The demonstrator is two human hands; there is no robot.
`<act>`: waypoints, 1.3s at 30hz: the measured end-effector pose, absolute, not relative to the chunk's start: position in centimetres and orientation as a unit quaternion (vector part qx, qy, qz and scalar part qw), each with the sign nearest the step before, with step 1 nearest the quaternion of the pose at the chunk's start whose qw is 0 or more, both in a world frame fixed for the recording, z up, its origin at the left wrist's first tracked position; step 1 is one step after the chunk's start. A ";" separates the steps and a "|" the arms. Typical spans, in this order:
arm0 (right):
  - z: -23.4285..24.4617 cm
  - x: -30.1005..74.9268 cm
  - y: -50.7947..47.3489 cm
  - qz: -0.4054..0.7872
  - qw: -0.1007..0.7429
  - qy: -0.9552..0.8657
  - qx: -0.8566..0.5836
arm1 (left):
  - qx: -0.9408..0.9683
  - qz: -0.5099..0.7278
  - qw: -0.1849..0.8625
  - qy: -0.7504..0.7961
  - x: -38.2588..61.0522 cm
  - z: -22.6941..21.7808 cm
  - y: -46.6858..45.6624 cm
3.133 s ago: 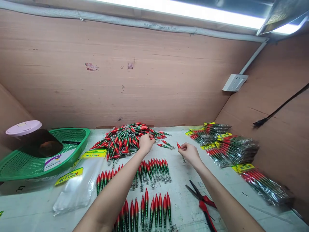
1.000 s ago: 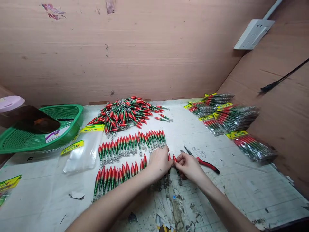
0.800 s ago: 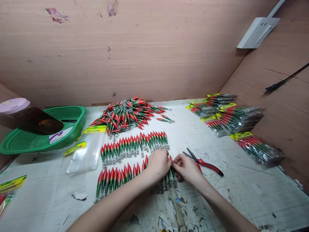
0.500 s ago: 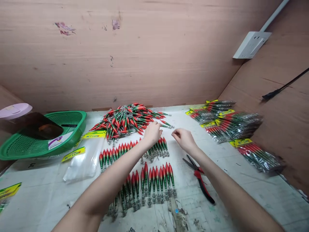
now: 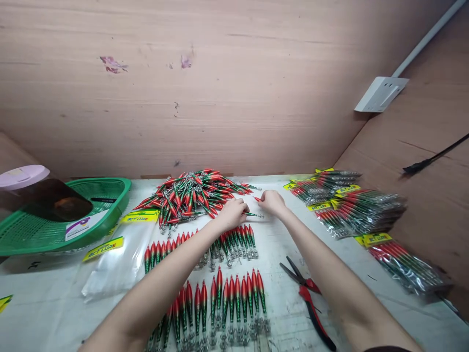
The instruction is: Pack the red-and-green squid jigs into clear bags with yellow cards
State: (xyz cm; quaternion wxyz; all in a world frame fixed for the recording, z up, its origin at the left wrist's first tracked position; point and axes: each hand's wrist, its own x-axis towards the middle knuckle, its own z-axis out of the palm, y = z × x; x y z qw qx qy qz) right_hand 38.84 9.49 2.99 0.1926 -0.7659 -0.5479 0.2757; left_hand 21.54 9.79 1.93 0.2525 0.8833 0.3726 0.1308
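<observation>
Hands at the right edge of the loose lure pile (image 5: 190, 195).
Left of the pile sits a green basket (image 5: 110, 188). At the pile's right edge the left hand (image 5: 232, 213) pinches a lure (image 5: 253, 214) lying flat on the table. Just right of it, the right hand (image 5: 271, 202) is closed on a second lure (image 5: 257, 199), only its red tip visible. Pliers (image 5: 306, 288) lie on the near side and to the right of the pile, packed bags (image 5: 362, 210) well to its right.

- Left hand (image 5: 232, 213): at the near right edge of the lure pile (image 5: 190, 195), palm down, fingers pinched on a thin lure (image 5: 253, 214), forearm stretched out towards the pile.
- Right hand (image 5: 271, 202): just right of the pile, knuckles up, fingers curled on a red-tipped lure (image 5: 257, 199), arm nearly straight.
</observation>
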 end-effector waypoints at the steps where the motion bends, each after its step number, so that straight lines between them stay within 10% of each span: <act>1: 3.4 39.3 8.5 0.295 0.214 -0.541 -0.758 | 0.873 0.153 0.286 0.365 20.8 2.2 9.1; 16: 5.6 37.2 -8.9 0.671 0.410 -0.343 -0.514 | 0.474 0.287 0.786 0.275 15.8 4.6 -2.5; 39: 5.5 34.6 -11.4 0.696 0.442 -0.324 -0.464 | 0.443 0.229 0.825 0.265 16.6 5.0 -4.3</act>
